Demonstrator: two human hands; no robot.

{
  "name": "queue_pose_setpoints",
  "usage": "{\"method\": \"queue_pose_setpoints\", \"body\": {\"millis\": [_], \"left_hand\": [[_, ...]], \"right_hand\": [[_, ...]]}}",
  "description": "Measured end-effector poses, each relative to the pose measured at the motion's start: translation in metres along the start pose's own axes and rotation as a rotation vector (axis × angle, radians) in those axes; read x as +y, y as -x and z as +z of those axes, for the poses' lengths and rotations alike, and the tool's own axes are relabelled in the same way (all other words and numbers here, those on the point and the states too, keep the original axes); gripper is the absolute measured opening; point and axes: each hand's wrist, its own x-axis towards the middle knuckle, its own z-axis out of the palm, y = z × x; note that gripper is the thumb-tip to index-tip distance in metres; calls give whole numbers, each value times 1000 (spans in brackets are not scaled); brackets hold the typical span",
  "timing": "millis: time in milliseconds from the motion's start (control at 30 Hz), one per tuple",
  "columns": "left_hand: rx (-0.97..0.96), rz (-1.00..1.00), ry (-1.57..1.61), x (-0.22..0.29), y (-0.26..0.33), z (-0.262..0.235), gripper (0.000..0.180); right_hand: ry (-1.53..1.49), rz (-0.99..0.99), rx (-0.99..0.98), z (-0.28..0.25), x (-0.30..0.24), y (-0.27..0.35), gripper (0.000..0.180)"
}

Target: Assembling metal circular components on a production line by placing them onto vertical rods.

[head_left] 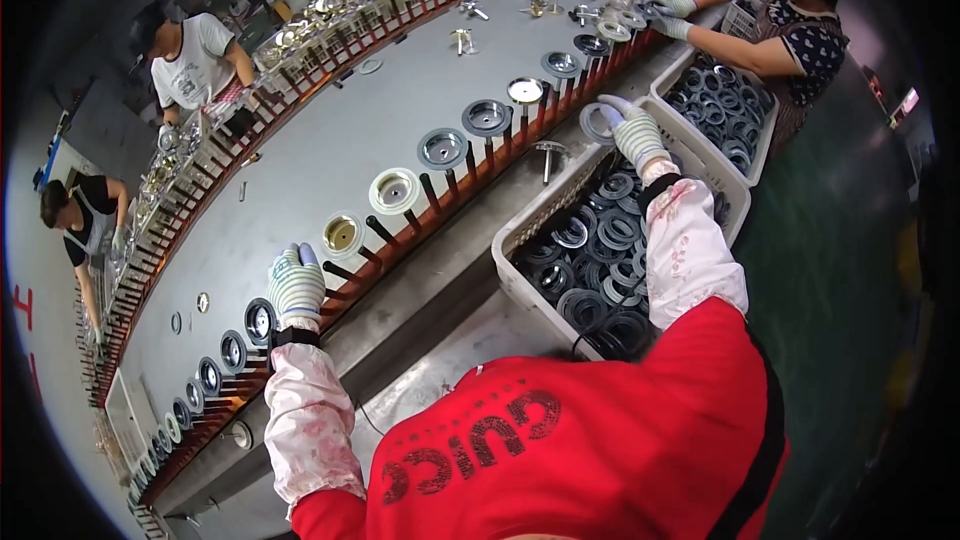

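Observation:
My right hand [637, 133], in a striped knit glove, pinches a grey ring [598, 124] above the far rim of a cream plastic crate [512, 240]. Dark grey rings [612, 235] lie heaped inside that crate. My left hand [297, 285], gloved alike, is at the row of dark pegs along the curved table's near edge. Its fingers are close together and bent, and whatever is under them is hidden. Beside it are a brass-coloured round cup in a pale ring [342, 234] and, on the nearer side, a dark round part [260, 321].
The grey curved table [300, 170] carries more round parts along its pegs. Loose stemmed metal pieces [462, 41] lie farther back. One stemmed disc [548, 150] stands on the metal ledge. A second crate of rings [720, 105] is at a co-worker [800, 30]; two people work across the table.

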Motion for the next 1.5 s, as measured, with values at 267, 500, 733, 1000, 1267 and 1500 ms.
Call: {"method": "queue_pose_setpoints", "body": {"millis": [267,500,733,1000,1267,1500], "left_hand": [[39,-55,-2,-44,10,6,41],[37,-138,-28,-71,19,2,43],[29,-277,-70,-104,38,9,45],[43,-354,-110,-121,40,-4,49],[72,-428,-139,-164,34,-13,46],[290,165,450,-39,-3,-44,30]], "right_hand": [[-91,-139,43,71,-120,-30,35],[110,-124,-330,114,-139,-34,36],[382,-350,-402,118,-168,-5,35],[-144,-399,-398,141,-133,-2,37],[415,-516,-456,111,-218,34,41],[172,-539,-534,142,-217,28,41]]}}
